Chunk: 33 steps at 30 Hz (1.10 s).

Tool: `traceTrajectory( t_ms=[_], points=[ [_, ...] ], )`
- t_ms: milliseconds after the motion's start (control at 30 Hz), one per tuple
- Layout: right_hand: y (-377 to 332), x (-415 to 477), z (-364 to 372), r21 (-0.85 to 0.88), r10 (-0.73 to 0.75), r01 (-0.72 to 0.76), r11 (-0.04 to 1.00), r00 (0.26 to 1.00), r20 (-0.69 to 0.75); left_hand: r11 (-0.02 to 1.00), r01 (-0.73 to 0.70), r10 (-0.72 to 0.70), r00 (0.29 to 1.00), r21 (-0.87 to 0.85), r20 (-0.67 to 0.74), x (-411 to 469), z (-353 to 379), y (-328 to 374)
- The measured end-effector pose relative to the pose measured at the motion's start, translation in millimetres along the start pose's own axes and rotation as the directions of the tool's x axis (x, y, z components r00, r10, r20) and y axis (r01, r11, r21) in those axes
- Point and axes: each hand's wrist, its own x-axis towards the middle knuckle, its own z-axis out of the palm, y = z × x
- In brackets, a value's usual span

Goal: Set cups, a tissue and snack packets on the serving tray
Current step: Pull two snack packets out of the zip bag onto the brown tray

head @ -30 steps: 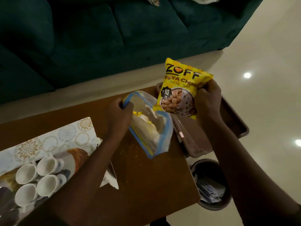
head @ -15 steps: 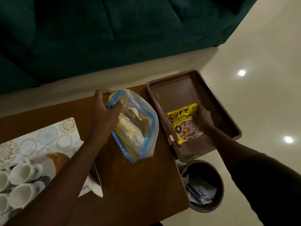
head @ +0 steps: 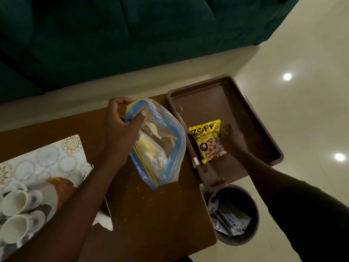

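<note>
Lying flat in the brown serving tray (head: 260, 129) at 3 o'clock is the yellow snack packet (head: 207, 140); the right hand (head: 233, 138) is touching its edge, fingers curled. The left hand (head: 122, 127) is pinching the zip bag (head: 160, 144) on the desk (head: 151, 214).

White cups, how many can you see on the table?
2 in plain view, both at the table's left edge, lying on their sides: one cup above, the other cup just below it. The frame cuts off there, so more may sit out of view.
</note>
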Motion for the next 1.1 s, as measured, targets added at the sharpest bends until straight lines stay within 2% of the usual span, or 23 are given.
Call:
traceTrajectory(
  t_ms=[100, 200, 300, 367, 433, 500, 533, 600, 700, 833, 900, 967, 1067, 1100],
  points=[
    [-27, -3, -21, 0.130, 0.034, -0.014, 0.991, 0.987, -0.156, 0.999, -0.025, 0.026, 0.999, 0.039, -0.037, 1, 0, 0],
    [-85, -30, -51, 0.412, 0.018, 0.112, 0.904, 0.954, -0.299, 0.998, -0.007, 0.010, 0.999, 0.061, -0.049, 0, -2, -2],
    [-152, -86, -67, 0.554, -0.242, 0.363, 0.749, 0.928, -0.282, 0.996, 0.027, -0.024, 0.999, 0.088, -0.031, -3, -2, -4],
    [-185, -115, -63, 0.602, -0.424, 0.421, 0.678, 0.894, -0.147, 0.994, 0.032, -0.030, 0.999, 0.100, -0.026, -5, 0, -2],
    [-205, -121, -48, 0.533, -0.506, 0.393, 0.749, 0.859, 0.078, 0.993, 0.036, -0.034, 0.999, 0.116, -0.020, -5, 0, 2],
    [-214, -112, -25, 0.346, -0.475, 0.370, 0.862, 0.829, 0.297, 0.990, 0.045, -0.046, 0.999, 0.133, 0.005, -6, -5, 4],
    [-216, -106, -13, 0.245, -0.431, 0.362, 0.899, 0.827, 0.360, 0.989, 0.051, -0.054, 0.998, 0.138, 0.024, -6, -8, 5],
    [-217, -94, 12, 0.109, -0.351, 0.338, 0.935, 0.837, 0.419, 0.986, 0.061, -0.072, 0.995, 0.158, 0.063, -8, -16, 6],
    [-217, -85, 46, 0.032, -0.281, 0.306, 0.951, 0.820, 0.499, 0.986, 0.060, -0.075, 0.993, 0.157, 0.091, -11, -24, 8],
    [-225, -85, 70, 0.096, -0.283, 0.285, 0.954, 0.745, 0.603, 0.984, 0.076, -0.087, 0.994, 0.158, 0.064, -12, -36, 5],
    [-227, -85, 76, 0.053, -0.239, 0.282, 0.958, 0.684, 0.689, 0.983, 0.090, -0.100, 0.993, 0.163, 0.055, -12, -40, 3],
    [-227, -92, 78, -0.034, -0.187, 0.297, 0.954, 0.682, 0.707, 0.981, 0.096, -0.105, 0.994, 0.169, 0.044, -14, -45, 0],
    [-224, -116, 87, 0.032, -0.279, 0.308, 0.951, 0.806, 0.523, 0.981, 0.123, -0.131, 0.991, 0.152, 0.039, -18, -47, -1],
    [-226, -123, 87, 0.102, -0.296, 0.283, 0.954, 0.826, 0.479, 0.981, 0.126, -0.133, 0.990, 0.150, 0.035, -18, -49, -1]
  ],
)
